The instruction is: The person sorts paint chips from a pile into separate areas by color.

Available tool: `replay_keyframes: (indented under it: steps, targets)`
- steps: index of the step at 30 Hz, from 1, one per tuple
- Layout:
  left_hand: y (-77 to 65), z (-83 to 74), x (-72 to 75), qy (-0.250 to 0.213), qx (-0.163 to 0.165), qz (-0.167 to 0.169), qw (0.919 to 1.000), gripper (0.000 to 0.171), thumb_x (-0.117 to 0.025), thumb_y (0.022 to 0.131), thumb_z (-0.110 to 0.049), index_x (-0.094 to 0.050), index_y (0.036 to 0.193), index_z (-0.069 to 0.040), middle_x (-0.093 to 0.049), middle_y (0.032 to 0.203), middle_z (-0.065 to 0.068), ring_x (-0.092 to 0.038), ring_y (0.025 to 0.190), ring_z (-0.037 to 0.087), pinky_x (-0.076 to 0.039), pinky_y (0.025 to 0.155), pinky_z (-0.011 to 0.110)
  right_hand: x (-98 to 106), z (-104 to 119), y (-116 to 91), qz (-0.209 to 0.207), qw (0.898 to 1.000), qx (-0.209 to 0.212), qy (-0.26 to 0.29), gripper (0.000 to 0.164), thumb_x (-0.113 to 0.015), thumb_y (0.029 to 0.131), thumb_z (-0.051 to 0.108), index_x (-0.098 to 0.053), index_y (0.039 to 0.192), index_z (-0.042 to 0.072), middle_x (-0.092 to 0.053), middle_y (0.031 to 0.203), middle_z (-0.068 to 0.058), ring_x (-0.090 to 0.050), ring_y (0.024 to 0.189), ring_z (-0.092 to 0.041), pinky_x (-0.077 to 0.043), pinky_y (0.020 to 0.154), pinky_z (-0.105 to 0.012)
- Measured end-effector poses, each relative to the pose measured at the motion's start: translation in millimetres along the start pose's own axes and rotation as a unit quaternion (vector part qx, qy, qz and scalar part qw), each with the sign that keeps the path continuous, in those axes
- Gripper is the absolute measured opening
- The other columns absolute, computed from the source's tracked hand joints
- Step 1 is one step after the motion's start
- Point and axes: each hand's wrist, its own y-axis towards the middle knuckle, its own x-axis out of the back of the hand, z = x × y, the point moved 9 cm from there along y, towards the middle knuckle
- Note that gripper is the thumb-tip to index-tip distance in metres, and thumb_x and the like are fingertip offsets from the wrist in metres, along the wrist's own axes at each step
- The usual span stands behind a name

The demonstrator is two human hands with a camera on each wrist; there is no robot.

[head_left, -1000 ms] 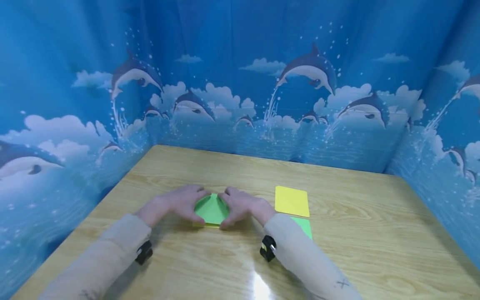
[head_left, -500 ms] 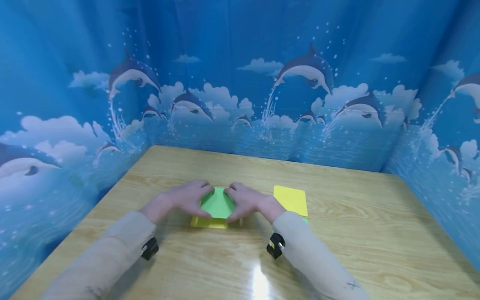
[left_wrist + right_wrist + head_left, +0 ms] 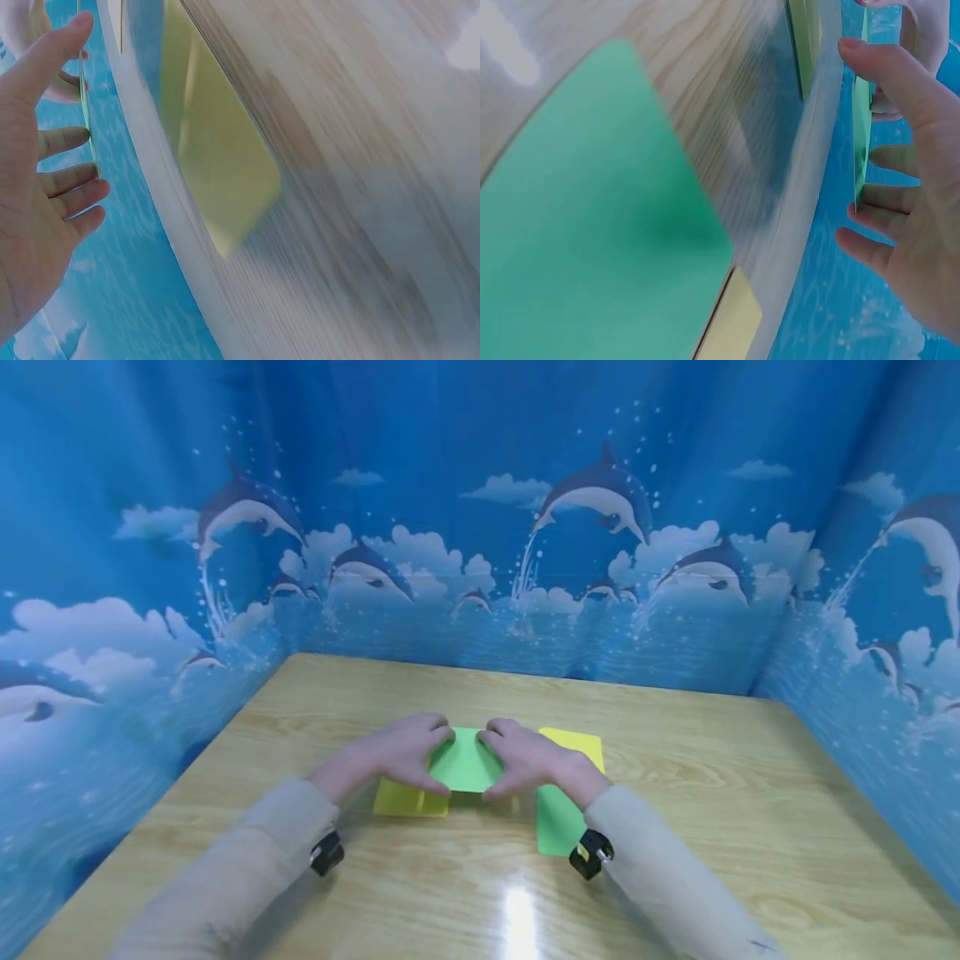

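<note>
A thin green square card (image 3: 467,763) is held up off the table between both hands. My left hand (image 3: 411,752) grips its left edge and my right hand (image 3: 528,758) its right edge. Seen nearly edge-on in the right wrist view, the held card (image 3: 861,135) bends slightly between the fingers. On the table below and left of it lies a yellow card (image 3: 405,802), partly covered by the left hand in the head view. Beneath the right forearm rests another green card (image 3: 555,823), touching or close to a second yellow card (image 3: 579,742) behind the right hand.
The wooden table (image 3: 735,827) extends to a blue dolphin-print curtain (image 3: 420,618) at the back and sides. A bright light reflection (image 3: 519,914) shows near the front. Each wrist carries a small black device, one (image 3: 327,853) being on the left.
Both hands have lifted the green card off the left pile and carried it to the right, uncovering the yellow card beneath. The view has shifted slightly right.
</note>
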Motion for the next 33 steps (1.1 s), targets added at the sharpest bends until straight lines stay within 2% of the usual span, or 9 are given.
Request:
replay_keyframes:
  steps: [5,12,19,25,33]
  targets:
    - [18.1,-14.9,-4.6,0.017,-0.01,0.003,0.9998,0.083,-0.067,0.068,-0.064,-0.052,0.123,-0.004,-0.048,0.121,0.013,-0.048,0.102,0.02,-0.044,0.083,0.032,1,-14,-20,-0.003,1.0,-0.01,-0.004,0.093,-0.073,0.068,0.054,-0.038,0.138,0.003,-0.037,0.138,-0.016,-0.041,0.12,-0.027,-0.04,0.095,-0.037]
    - [39.1,-40.7,-11.5,0.02,-0.034,0.011,0.9992,0.081,-0.065,0.07,-0.065,-0.053,0.123,-0.005,-0.049,0.117,0.009,-0.047,0.098,0.017,-0.043,0.08,0.028,4,-28,-53,-0.005,1.0,-0.013,0.013,0.092,-0.074,0.069,0.053,-0.039,0.138,0.002,-0.038,0.135,-0.018,-0.045,0.116,-0.03,-0.042,0.092,-0.041]
    - [53.6,-68.9,-18.3,0.007,-0.06,0.017,0.9981,0.08,-0.067,0.069,-0.065,-0.053,0.122,-0.006,-0.049,0.115,0.009,-0.046,0.095,0.015,-0.042,0.077,0.025,1,-36,-82,-0.02,1.0,-0.007,0.004,0.091,-0.074,0.068,0.053,-0.041,0.136,0.0,-0.04,0.134,-0.021,-0.044,0.118,-0.034,-0.041,0.094,-0.046]
    - [65.3,-84.6,-26.4,0.033,-0.063,0.025,0.9972,0.08,-0.064,0.068,-0.069,-0.053,0.12,-0.009,-0.048,0.11,0.006,-0.043,0.091,0.013,-0.04,0.074,0.021,-1,-40,-98,-0.039,0.999,0.006,-0.017,0.089,-0.075,0.067,0.052,-0.046,0.131,-0.002,-0.046,0.126,-0.02,-0.048,0.11,-0.033,-0.043,0.09,-0.047]
    - [73.9,-106.7,-38.4,0.051,-0.065,0.043,0.9957,0.077,-0.061,0.067,-0.072,-0.053,0.114,-0.012,-0.046,0.101,0.002,-0.042,0.085,0.012,-0.038,0.071,0.02,-12,-46,-116,-0.014,1.0,-0.017,0.002,0.086,-0.076,0.067,0.049,-0.046,0.131,0.0,-0.047,0.124,-0.017,-0.049,0.104,-0.029,-0.045,0.083,-0.044]
